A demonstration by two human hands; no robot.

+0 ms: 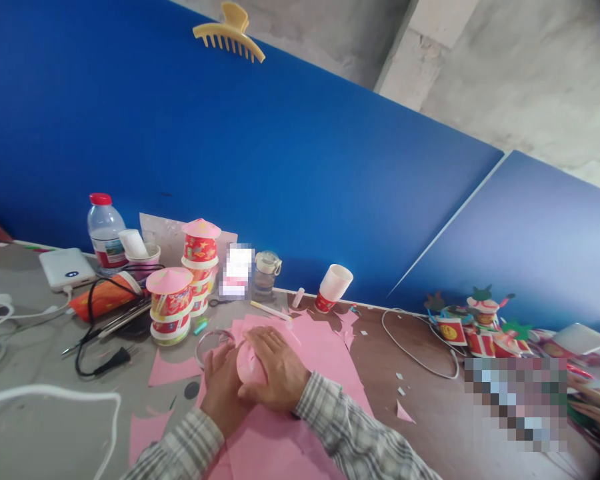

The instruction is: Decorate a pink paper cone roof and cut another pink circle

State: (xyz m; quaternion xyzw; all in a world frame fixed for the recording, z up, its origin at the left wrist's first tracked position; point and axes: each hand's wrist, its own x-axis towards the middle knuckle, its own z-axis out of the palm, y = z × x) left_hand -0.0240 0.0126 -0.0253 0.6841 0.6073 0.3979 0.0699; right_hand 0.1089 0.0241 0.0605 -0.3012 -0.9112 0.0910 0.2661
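Note:
A round pink paper piece (250, 365), shaped like a shallow cone, is between my two hands above pink sheets (325, 360). My right hand (279, 368) presses over its top and right side, thumb toward me. Against its left side is my left hand (223, 387), whose fingers are partly hidden. Just behind the left hand lies a roll of clear tape (211, 347). Two towers of red paper cups stand to the left: a short one (170, 307) and a taller one (200, 257), both with pink paper cone tops.
Behind the sheets are a pencil-like stick (270, 311), a glue stick (298, 297), stacked paper cups (333, 288) and a lidded water cup (267, 273). A bottle (105, 233), power bank (67, 268) and black plug cable (111, 361) lie left. Decorated cups (480, 330) sit right, before a blue partition (280, 153).

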